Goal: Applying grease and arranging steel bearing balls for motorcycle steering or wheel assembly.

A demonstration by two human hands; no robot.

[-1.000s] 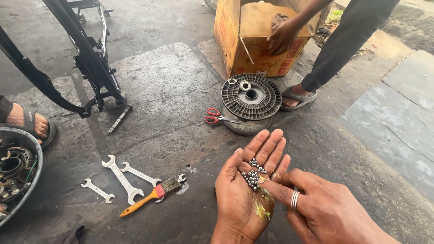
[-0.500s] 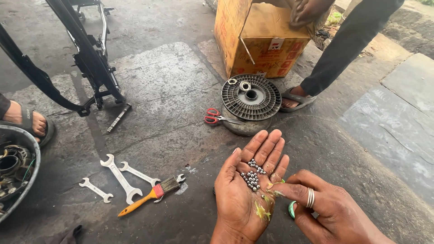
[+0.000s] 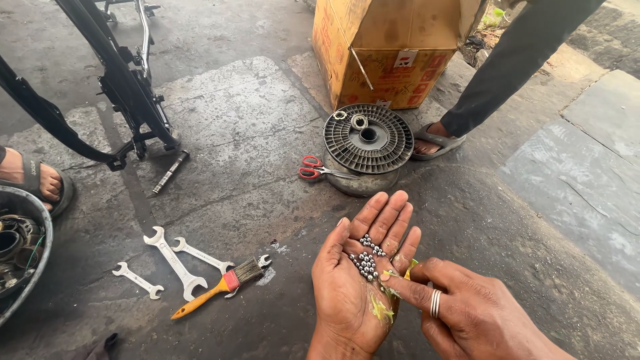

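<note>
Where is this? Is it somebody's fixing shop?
Probably an outdoor roadside repair spot, maybe for bikes. Wrenches and a paintbrush lie on the stone ground, a black bike frame stands nearby, and the left hand cups small steel balls.

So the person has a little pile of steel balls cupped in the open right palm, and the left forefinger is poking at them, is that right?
Not quite: the hands are swapped. In the head view the steel balls lie in the open left hand, palm up, and the forefinger of the right hand, which wears a ring, points at them. The rest holds.
</note>
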